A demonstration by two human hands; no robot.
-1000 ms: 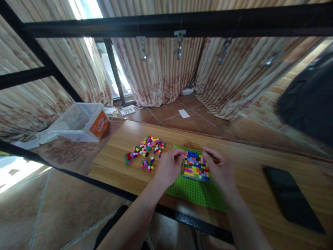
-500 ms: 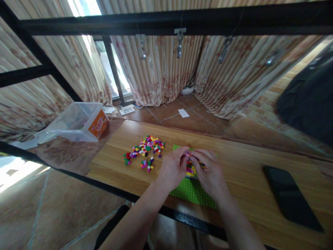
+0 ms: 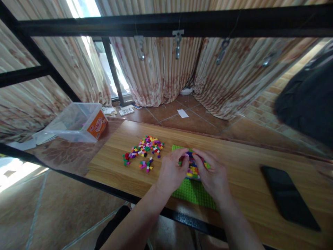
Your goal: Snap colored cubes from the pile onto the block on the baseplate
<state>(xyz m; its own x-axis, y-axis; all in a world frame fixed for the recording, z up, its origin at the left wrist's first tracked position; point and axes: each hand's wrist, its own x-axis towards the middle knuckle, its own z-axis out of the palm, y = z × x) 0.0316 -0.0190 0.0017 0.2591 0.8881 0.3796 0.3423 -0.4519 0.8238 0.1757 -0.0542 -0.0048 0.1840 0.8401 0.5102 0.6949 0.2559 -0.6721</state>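
Observation:
A green studded baseplate [image 3: 194, 192] lies on the wooden table near its front edge. A block of small multicoloured bricks [image 3: 193, 169] is built on the plate, mostly hidden under my hands. My left hand [image 3: 171, 170] rests on the block's left side with its fingers curled onto the far edge. My right hand [image 3: 212, 175] covers the block's right side, fingers bent down on the bricks. The fingertips of both hands nearly meet over the block's far edge. A loose heap of small coloured bricks [image 3: 144, 149] lies to the left of the plate.
A clear plastic tub with an orange label [image 3: 78, 121] stands at the far left. A black phone [image 3: 288, 198] lies flat on the table [image 3: 241, 163] at the right. A black metal frame bar [image 3: 166, 22] runs overhead; a dark bag [image 3: 309, 97] is at the far right.
Both hands have closed in from the sides of the brick block and now lie over it, hiding most of it. The camera shifted slightly.

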